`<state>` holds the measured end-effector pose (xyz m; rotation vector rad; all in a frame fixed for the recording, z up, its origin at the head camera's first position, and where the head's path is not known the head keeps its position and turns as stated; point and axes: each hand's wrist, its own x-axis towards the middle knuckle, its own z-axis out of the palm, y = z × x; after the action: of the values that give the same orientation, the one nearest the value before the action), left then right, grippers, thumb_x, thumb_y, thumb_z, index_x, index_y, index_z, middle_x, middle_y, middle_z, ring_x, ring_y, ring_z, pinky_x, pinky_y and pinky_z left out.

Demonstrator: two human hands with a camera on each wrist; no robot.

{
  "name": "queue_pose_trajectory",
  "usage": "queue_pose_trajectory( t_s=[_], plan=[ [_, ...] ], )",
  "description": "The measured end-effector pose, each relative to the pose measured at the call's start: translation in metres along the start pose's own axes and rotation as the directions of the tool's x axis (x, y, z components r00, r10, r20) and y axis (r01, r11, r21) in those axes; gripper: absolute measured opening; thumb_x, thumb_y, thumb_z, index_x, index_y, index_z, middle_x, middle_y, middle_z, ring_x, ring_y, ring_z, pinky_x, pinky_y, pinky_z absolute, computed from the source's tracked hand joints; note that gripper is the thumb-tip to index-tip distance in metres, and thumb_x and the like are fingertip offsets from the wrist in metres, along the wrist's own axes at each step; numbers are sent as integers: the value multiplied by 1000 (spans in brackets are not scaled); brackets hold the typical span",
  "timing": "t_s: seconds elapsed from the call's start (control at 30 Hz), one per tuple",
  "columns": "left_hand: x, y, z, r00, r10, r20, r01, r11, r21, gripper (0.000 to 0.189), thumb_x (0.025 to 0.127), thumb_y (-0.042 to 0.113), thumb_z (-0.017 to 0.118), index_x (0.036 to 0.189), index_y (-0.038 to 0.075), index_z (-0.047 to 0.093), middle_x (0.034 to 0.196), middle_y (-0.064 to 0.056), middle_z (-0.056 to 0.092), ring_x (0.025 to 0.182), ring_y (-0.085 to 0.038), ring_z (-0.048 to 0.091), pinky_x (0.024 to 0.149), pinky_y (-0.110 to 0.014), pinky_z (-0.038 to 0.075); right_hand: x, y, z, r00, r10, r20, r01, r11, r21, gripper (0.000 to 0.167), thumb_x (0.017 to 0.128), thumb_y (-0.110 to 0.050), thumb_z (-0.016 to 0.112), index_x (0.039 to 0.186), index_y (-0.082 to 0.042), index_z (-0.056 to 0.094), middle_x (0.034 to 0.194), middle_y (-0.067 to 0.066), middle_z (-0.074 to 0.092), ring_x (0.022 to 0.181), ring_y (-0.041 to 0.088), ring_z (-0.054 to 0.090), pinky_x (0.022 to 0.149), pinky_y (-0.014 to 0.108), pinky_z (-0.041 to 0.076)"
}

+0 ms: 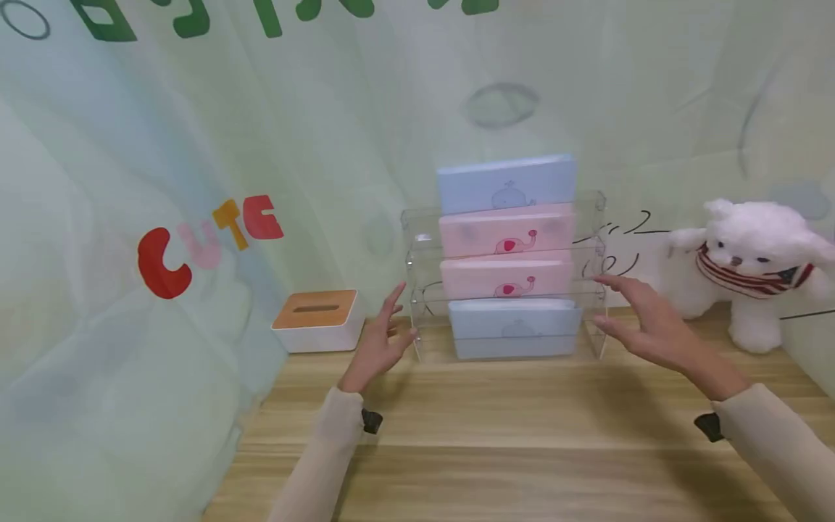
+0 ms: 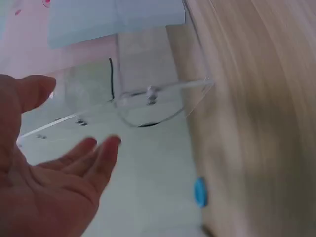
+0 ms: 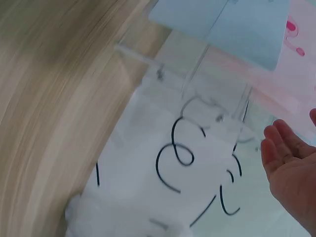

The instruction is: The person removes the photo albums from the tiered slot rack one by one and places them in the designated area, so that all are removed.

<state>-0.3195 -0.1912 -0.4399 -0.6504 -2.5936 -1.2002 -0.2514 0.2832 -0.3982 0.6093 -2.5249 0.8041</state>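
A clear acrylic tiered rack [image 1: 425, 250] stands on the table against the curtain. Its tiers hold a blue flat item with a whale print [image 1: 509, 183] at the top, two pink ones with an elephant print, the upper pink item [image 1: 476, 233] and the lower pink item [image 1: 472, 280], and another blue item [image 1: 515, 330] at the bottom. My left hand [image 1: 378, 348] is at the rack's left side, fingers spread and slightly bent, thumb apart. On the opposite side, my right hand [image 1: 659, 330] has its fingertips right at the side panel. Both hands hold nothing.
A white tissue box [image 1: 320, 339] with a wooden lid stands left of the rack. At the right sits a white plush toy [image 1: 757, 246] with a striped scarf. A printed curtain [image 1: 326, 145] hangs behind the wood-grain table [image 1: 496, 435].
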Motion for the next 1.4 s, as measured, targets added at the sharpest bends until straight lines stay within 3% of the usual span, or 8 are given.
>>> queue_pose_trajectory(
  t_s=[0.1,0.3,0.43,0.57,0.73,0.9,1.13,1.4],
  plan=[
    [6,-10,14,999,-27,20,29,993,-115,81,106,8,63,171,37,24,162,-35,44,143,-51,58,108,-59,57,7,-7,10,999,36,36,-39,996,76,60,102,-21,72,157,-11,49,151,23,62,135,45,59,104,69,47],
    [11,-25,31,997,-34,-64,19,977,-214,73,105,2,62,167,33,37,154,-35,52,133,-52,65,99,-58,62,22,-6,31,998,58,28,-62,989,138,44,104,-15,70,148,-10,60,142,17,71,128,38,69,102,56,55],
    [11,-33,35,999,-15,-49,3,971,-237,77,101,-3,65,166,28,40,154,-33,53,131,-51,66,95,-52,64,26,3,41,991,119,68,-132,964,232,38,106,-18,68,144,-12,65,145,14,70,131,35,67,106,32,54],
    [8,-37,32,999,-10,-50,-3,969,-248,75,100,-3,67,164,28,44,150,-33,57,126,-49,70,94,-47,65,31,13,54,983,140,116,-175,902,395,36,107,-15,66,143,-11,66,151,14,64,137,29,62,106,9,45],
    [4,-40,29,995,-41,-94,16,969,-248,72,100,-4,70,161,29,51,141,-34,62,117,-47,75,94,-51,64,32,22,73,976,165,139,-211,868,450,34,107,-12,65,141,-13,69,158,13,60,126,2,57,98,10,47],
    [5,-41,35,996,-39,-77,18,964,-267,71,100,-4,70,160,27,51,142,-35,59,116,-49,74,94,-50,64,24,23,85,964,260,47,-250,839,483,35,106,-6,65,140,-14,72,153,9,65,112,3,52,87,20,42],
    [3,-41,40,997,-37,-73,13,952,-307,69,100,-5,70,159,24,52,137,-34,62,114,-52,74,91,-50,65,21,15,102,921,366,-130,-239,798,553,32,100,6,66,128,-7,78,138,10,75,114,-6,59,85,14,44],
    [5,-37,38,995,-58,-83,31,955,-296,69,99,-6,70,160,22,51,133,-30,63,113,-53,74,94,-47,64,30,3,114,832,510,-218,-296,741,602,29,99,7,65,121,-6,80,136,9,76,103,0,59,81,17,43]
  ],
)
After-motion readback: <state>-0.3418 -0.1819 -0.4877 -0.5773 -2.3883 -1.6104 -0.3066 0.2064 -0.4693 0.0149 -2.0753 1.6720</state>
